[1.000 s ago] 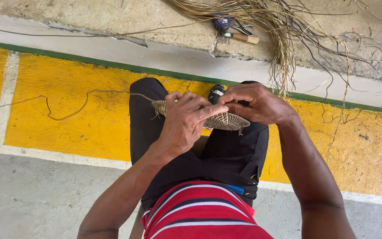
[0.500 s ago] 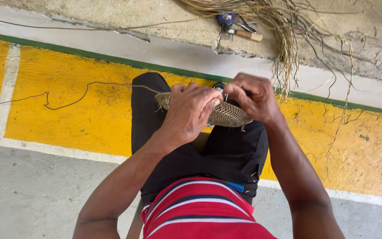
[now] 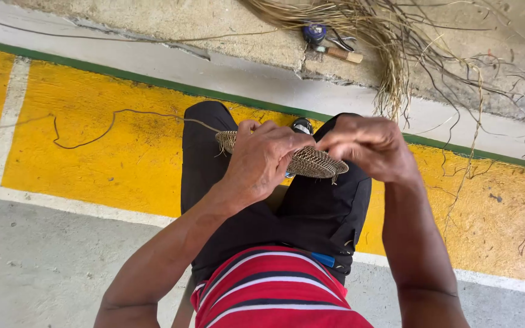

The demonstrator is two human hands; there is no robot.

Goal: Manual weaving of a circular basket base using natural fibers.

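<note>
Looking down from the head camera, the left hand (image 3: 262,159) closes over a small woven disc (image 3: 311,163) held above the lap, fingers curled on its near rim. Touching the disc's far edge, the right hand (image 3: 369,147) pinches shut there. One loose fibre strand (image 3: 110,124) trails left over the yellow floor band (image 3: 92,146). A fibre bundle (image 3: 390,42) and a wooden-handled tool (image 3: 335,51) lie well apart beyond the knees.

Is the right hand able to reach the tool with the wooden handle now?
Probably not at once: the right hand pinches at the woven disc, and the tool lies beyond the knees, by the fibre bundle.
</note>
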